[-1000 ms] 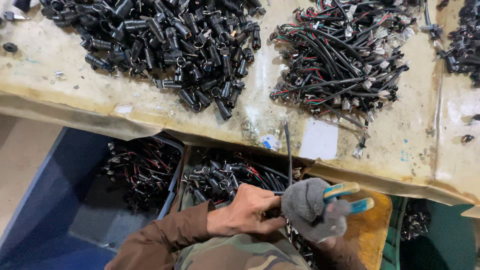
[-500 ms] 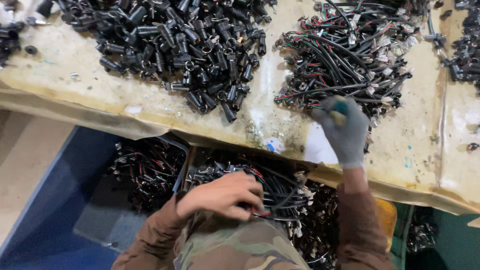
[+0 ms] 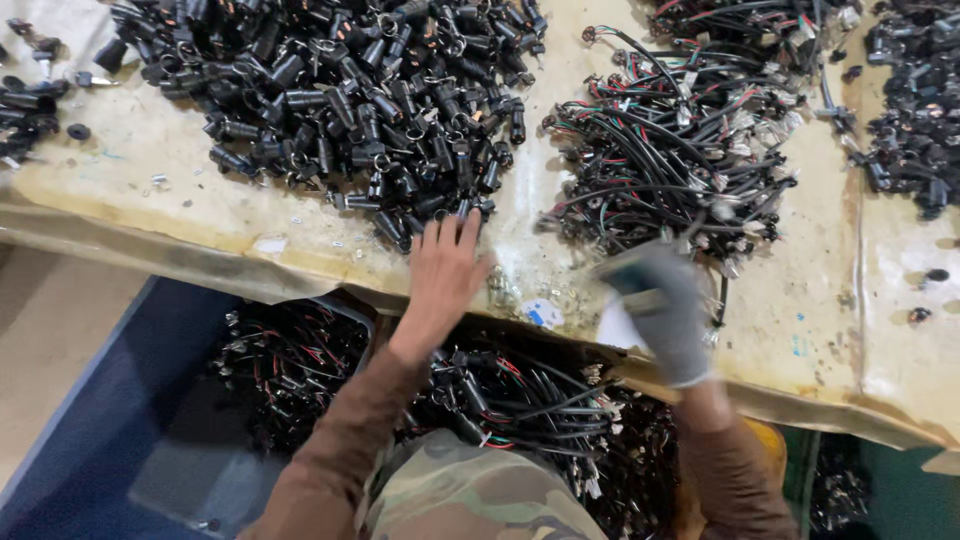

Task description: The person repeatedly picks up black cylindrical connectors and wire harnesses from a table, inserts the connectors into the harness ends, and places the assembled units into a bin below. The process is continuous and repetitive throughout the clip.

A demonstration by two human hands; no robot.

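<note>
Black plastic tube parts [image 3: 340, 100] lie in a big heap on the worn yellow table [image 3: 200, 215]. This heap is the landmark. It sits at the far left part of the table top. The small tubes point every which way, so their long sides share no one line; those at the near edge mostly lie flat.

Right of the heap is a smaller tangle of black, red and green wires [image 3: 670, 150]. Below the heap, under the table edge, boxes of more wire bundles [image 3: 520, 400] stand by the person's lap.

The bare left hand [image 3: 445, 275] lies flat at the near edge of the heap, fingers spread, its grip open and holding nothing, fingertips touching the nearest tubes. The grey-gloved right hand [image 3: 655, 305] is right of the heap, near the wire tangle. It is blurred, so I cannot tell its grip.

What could go wrong: I think a hand swept too fast could push loose tubes off the near table edge into the boxes.
</note>
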